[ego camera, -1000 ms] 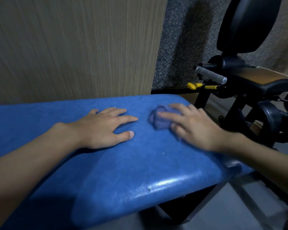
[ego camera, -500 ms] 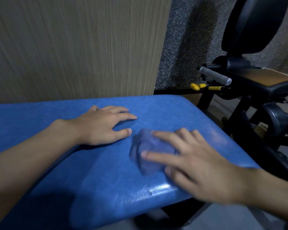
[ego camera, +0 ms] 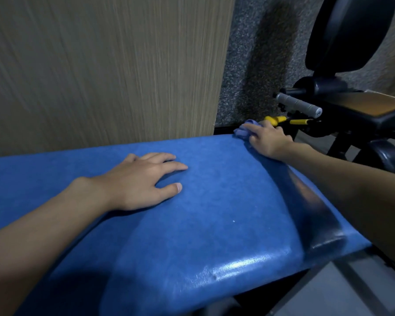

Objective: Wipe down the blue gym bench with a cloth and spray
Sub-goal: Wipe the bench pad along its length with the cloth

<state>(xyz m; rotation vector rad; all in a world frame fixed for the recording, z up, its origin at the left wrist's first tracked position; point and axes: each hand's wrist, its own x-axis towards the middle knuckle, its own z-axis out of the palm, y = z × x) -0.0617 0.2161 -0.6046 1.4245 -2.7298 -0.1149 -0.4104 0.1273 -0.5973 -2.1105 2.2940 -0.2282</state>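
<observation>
head view is filled mostly by the blue bench (ego camera: 214,224), whose padded top is spread beneath both hands and forearms, with a glossy sheen seen along the edge nearer than the hands. a wood-grain panel (ego camera: 100,65) is seen beyond the left hand (ego camera: 144,181), behind the bench's far edge, and a speckled grey wall (ego camera: 249,65) is seen beyond the right hand (ego camera: 267,140). a black gym machine (ego camera: 351,124) is placed past the right hand, off the bench's end, with a dark padded rest (ego camera: 351,30) raised above it. the left hand is laid flat on the bench top, palm down, fingers straight and slightly spread, with nothing held. the right hand is stretched to the far end corner of the bench, well apart from the left hand, its fingers bent over the cloth (ego camera: 242,132). the cloth, bluish-purple and bunched, is pressed against that corner under the right fingertips. a grey handle grip (ego camera: 299,105) and a yellow lever (ego camera: 275,119) are seen just beyond the right hand.
</observation>
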